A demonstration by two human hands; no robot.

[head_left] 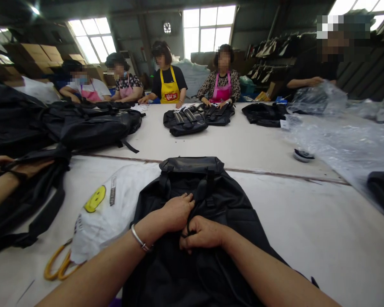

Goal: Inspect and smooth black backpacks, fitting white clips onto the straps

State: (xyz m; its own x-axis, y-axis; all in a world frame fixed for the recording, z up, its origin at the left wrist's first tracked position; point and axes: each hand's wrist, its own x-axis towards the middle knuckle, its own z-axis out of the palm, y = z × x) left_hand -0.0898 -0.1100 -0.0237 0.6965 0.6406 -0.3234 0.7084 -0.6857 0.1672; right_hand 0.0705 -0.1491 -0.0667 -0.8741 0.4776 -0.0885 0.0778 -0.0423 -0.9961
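Observation:
A black backpack lies on the white table in front of me, its top flap pointing away. Resting on the middle of the bag is my left hand, palm down with its fingers stretched toward the right. Just below, my right hand is curled closed around a thin black cord on the bag's front. Part of the cord is hidden by the fingers. Two dark straps with buckles run down from the flap, beyond both hands.
Left of the bag are a white plastic bag and yellow-handled scissors. A co-worker's hand handles another black bag at far left. More black bags and several people are across the table. Clear plastic sheeting covers the right side.

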